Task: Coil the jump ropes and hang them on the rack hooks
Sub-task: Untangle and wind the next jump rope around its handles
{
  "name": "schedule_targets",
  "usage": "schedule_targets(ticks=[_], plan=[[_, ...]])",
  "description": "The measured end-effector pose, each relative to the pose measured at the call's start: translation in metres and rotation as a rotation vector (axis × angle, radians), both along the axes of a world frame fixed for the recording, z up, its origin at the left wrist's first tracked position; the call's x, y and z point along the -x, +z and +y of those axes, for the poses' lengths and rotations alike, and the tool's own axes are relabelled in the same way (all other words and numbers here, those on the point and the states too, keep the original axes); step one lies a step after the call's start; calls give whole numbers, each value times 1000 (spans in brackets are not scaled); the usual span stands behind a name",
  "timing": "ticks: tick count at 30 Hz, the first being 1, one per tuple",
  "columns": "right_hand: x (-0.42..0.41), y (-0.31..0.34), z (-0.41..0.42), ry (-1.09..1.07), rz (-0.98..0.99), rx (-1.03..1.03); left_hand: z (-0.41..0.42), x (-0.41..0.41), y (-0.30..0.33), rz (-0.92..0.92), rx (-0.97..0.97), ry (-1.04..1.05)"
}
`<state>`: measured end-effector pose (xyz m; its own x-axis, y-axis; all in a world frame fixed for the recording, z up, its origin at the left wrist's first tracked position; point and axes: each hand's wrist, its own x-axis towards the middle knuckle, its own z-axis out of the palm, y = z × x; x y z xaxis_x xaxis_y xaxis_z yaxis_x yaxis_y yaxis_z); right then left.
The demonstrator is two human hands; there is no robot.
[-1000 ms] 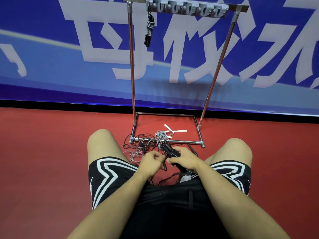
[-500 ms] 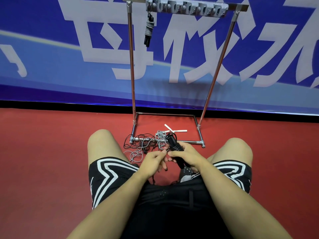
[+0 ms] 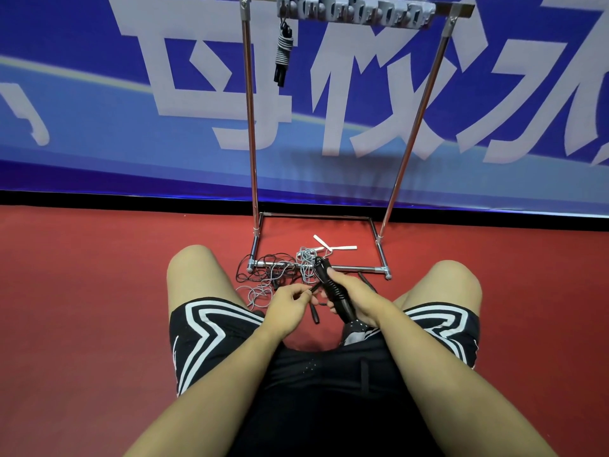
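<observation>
Black rope handles (image 3: pixel 333 290) sit bundled in the right hand (image 3: pixel 357 300), fingers wrapped round them, at twelve o'clock from the lap; left hand (image 3: pixel 290 306) pinches the cord (image 3: pixel 314 286), likely winding it tidy for the hooks (image 3: pixel 356 11).

my black shorts with white stripes (image 3: pixel 211 328), a black ribbed jump-rope handle (image 3: pixel 334 291), the red floor (image 3: pixel 82 291), a blue-and-white banner (image 3: pixel 131 94).

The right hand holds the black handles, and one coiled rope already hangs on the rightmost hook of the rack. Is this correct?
Not quite: in the head view the coiled rope hangs on the leftmost hook of the rack, not the rightmost. The right hand does hold the black handles.
</observation>
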<state>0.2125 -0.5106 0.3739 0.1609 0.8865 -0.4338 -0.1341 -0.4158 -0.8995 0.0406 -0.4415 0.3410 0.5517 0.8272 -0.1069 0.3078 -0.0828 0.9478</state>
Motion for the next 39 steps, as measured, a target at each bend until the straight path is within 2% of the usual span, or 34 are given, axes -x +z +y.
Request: schedule_targets(ticks=[2, 6, 9, 13, 20, 27, 32, 39], plan=[[-1, -3, 1, -1, 69, 19, 0, 0, 1, 5, 3, 7], [-2, -5, 0, 47, 61, -11, 0, -1, 0, -8, 34, -3], [0, -3, -3, 109, -13, -7, 0, 0, -1, 16, 9, -41], [-3, -3, -4, 110, -193, -36, 0, -1, -4, 57, -37, -94], [-5, -5, -2, 107, -375, -64, 2, -4, -10, 172, -124, -134], [-3, -2, -4, 94, -333, -91, 1, -2, -3, 95, -60, -7], [0, 4, -6, 99, -317, -97, 0, 0, 1, 64, -117, 60], [1, 8, -7, 132, -304, -15, -5, 1, 5, 75, -54, -149]])
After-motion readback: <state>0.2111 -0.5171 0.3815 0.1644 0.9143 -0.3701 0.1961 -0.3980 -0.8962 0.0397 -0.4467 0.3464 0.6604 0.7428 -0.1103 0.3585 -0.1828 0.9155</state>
